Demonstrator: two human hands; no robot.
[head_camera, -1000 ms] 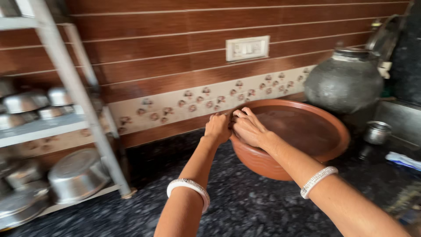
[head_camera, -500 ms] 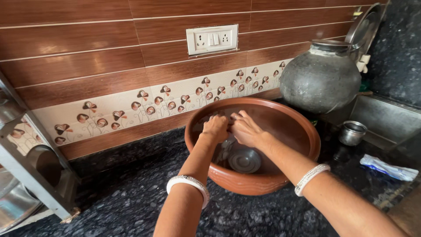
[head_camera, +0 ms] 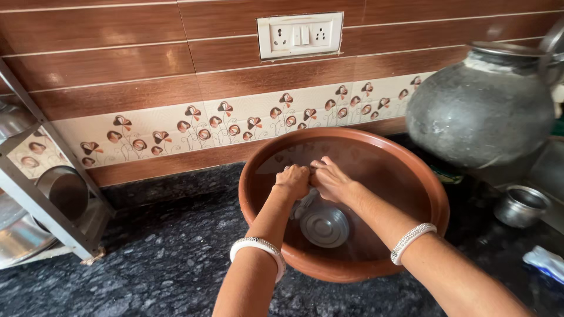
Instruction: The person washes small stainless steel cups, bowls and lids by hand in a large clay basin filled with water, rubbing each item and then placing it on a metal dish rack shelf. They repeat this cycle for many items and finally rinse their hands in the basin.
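Observation:
A wide terracotta bowl (head_camera: 352, 134) stands on the dark speckled counter (head_camera: 147, 258) and holds clear water. A round steel vessel (head_camera: 324, 226) lies under the water at its bottom. My left hand (head_camera: 292, 181) is clenched in a fist above the water, inside the bowl. My right hand (head_camera: 332, 179) is curled against it, knuckles touching. I see nothing held between them. Each wrist has a white bangle.
A big dark round pot (head_camera: 482, 108) with a lid stands right of the bowl, with a small steel cup (head_camera: 520, 205) in front of it. A metal rack (head_camera: 35, 194) with steel vessels is at the left. A wall socket (head_camera: 299, 34) is above. A blue-white packet (head_camera: 546, 261) lies far right.
My hands moved from the bowl's near-left rim to over its middle, still pressed together. The view swung from the rack towards the bowl and closer to it.

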